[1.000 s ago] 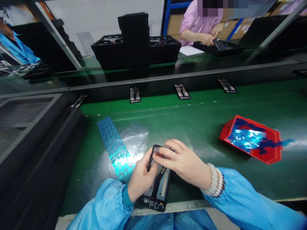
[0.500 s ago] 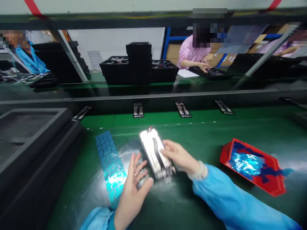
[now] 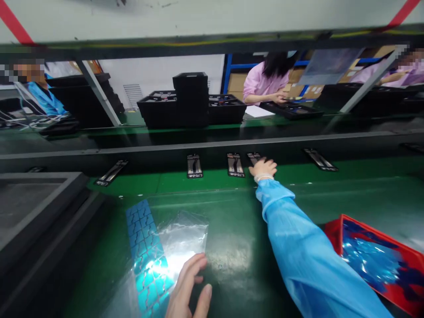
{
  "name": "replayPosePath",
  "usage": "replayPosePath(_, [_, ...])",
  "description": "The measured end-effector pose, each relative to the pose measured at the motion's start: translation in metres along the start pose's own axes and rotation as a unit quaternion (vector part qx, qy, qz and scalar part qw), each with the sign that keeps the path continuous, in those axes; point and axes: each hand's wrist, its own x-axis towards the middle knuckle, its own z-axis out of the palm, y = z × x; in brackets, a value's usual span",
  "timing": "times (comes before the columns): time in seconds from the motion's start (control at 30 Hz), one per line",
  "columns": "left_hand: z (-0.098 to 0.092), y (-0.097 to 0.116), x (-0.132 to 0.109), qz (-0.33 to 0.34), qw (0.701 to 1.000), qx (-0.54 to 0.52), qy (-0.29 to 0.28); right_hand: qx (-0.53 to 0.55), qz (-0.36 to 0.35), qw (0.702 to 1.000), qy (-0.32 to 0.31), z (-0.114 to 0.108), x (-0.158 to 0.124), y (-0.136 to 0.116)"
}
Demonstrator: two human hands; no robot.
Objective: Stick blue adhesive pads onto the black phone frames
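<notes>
Phone panel (image 3: 253, 156) lies partly behind the right hand (image 3: 264, 168) (braceleted).

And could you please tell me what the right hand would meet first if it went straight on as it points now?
The right hand would probably meet the phone part beside it first, then the dark barrier behind; exact depth is unclear.

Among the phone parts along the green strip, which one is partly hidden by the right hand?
In the close middle pair, the phone part on the right: the right hand hides its near end; no hand covers the others.
</notes>
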Motion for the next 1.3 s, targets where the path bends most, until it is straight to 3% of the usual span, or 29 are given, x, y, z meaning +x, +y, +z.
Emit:
replayPosePath(0.17, [-0.018, 0.031, 0.007, 0.009, 0.996, 0.031, -0.08, -0.067, -0.001, 0.997, -0.025, -0.039, 0.001, 0.018])
replayPosePath(0.27, [-0.045, 0.05, 0.021, 0.019, 0.994, 0.064, -0.09, -0.083, -0.046, 0.994, -0.058, -0.061, -0.025, 0.016])
replayPosePath(0.33, [-0.071, 0.053, 0.033, 0.019, 0.996, 0.076, -0.04, -0.091, -0.082, 0.989, -0.084, -0.067, -0.059, 0.019])
replayPosePath(0.43, [-0.115, 0.04, 0.047, -0.041, 0.989, 0.101, 0.098, -0.124, -0.195, 0.967, -0.104, -0.068, -0.132, 0.041])
replayPosePath(0.5, [-0.136, 0.025, 0.047, -0.05, 0.982, 0.162, 0.08, -0.173, -0.305, 0.932, -0.092, -0.065, -0.183, 0.067])
replayPosePath(0.57, [-0.144, 0.012, 0.039, -0.031, 0.972, 0.233, -0.021, -0.187, -0.37, 0.907, -0.077, -0.057, -0.223, 0.095])
replayPosePath(0.63, [-0.141, 0.004, 0.027, -0.004, 0.949, 0.291, -0.119, -0.184, -0.408, 0.893, -0.051, -0.049, -0.247, 0.115])
replayPosePath(0.7, [-0.13, 0.002, 0.015, 0.016, 0.927, 0.328, -0.18, -0.154, -0.442, 0.884, -0.014, -0.043, -0.259, 0.123])
replayPosePath(0.77, [-0.118, 0.004, 0.005, 0.036, 0.912, 0.343, -0.221, -0.086, -0.483, 0.871, 0.005, -0.042, -0.268, 0.119])
replayPosePath(0.83, [-0.107, 0.006, -0.002, 0.059, 0.904, 0.34, -0.251, 0.006, -0.529, 0.848, -0.03, -0.043, -0.281, 0.106])
replayPosePath(0.93, [-0.096, 0.006, -0.01, 0.076, 0.903, 0.333, -0.26, 0.107, -0.571, 0.801, -0.142, -0.042, -0.31, 0.084])
replayPosePath(1.0, [-0.094, 0.005, -0.013, 0.076, 0.907, 0.332, -0.246, 0.13, -0.58, 0.783, -0.186, -0.038, -0.327, 0.072])
replayPosePath(1.13, [-0.094, 0.007, -0.013, 0.059, 0.913, 0.334, -0.227, 0.123, -0.588, 0.775, -0.197, -0.03, -0.342, 0.06])
replayPosePath(1.3, [-0.095, 0.012, -0.007, 0.054, 0.903, 0.345, -0.252, 0.1, -0.6, 0.772, -0.185, -0.015, -0.346, 0.056])
